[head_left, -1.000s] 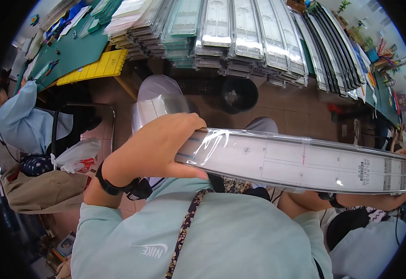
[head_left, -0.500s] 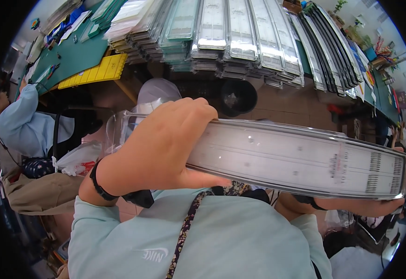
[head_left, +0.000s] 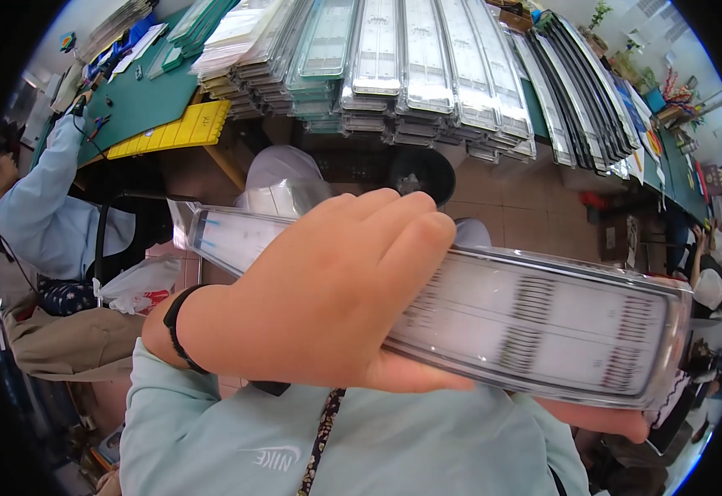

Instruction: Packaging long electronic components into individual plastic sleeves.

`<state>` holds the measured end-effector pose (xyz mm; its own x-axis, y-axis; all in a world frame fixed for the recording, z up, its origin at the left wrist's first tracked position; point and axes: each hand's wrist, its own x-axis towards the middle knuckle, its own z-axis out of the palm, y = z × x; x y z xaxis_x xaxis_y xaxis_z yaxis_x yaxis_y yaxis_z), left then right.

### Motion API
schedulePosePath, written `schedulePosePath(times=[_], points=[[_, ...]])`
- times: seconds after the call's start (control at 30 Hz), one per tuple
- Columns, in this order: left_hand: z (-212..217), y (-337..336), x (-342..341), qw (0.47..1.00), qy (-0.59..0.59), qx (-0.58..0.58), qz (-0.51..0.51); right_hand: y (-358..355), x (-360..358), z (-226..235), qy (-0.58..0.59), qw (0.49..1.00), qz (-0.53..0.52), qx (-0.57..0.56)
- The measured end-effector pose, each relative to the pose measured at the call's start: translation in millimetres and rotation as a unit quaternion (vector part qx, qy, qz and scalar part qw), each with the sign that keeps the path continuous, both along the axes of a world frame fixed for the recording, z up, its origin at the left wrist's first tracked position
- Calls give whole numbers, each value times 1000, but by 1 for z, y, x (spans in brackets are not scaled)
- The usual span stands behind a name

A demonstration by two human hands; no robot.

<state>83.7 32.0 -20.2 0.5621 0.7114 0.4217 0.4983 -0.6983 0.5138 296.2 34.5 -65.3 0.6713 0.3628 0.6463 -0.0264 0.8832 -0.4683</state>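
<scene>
A long clear plastic case (head_left: 580, 318) lies across in front of my body, its right end lower and nearer than its left. Through its clear top I see a white sheet with rows of short dark marks. My left hand (head_left: 336, 289) is wrapped over the middle of the case, fingers on the far edge and thumb along the near edge. Under the right end my right hand (head_left: 601, 417) supports it from below; part of that hand shows past the near edge, and the rest is hidden by the case.
Stacks of similar clear cases (head_left: 427, 62) fill the far table, with black-edged ones (head_left: 572, 91) to their right. A yellow panel (head_left: 175, 131) borders the green tabletop (head_left: 158, 91). A black bin (head_left: 431, 169) stands below. A co-worker in a light blue sleeve (head_left: 43, 211) sits at left.
The case has shifted to the left and tilted, its right end coming down toward me. My left hand now grips farther along it, to the right. The co-worker's arm has moved forward over the table.
</scene>
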Motion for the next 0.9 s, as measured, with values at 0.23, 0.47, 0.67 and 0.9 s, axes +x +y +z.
schedulePosePath(times=[0.23,0.47,0.67,0.9], points=[[7,-4,4,1000,14,5,-7,22,-14,0,-251,954,37,162],[15,-10,1,998,60,-36,7,32,-38,6,-144,953,111,241],[15,0,-24,992,21,-112,56,51,-29,20,-409,900,64,139],[24,6,-62,893,-405,-188,63,58,-79,12,-431,852,296,26]])
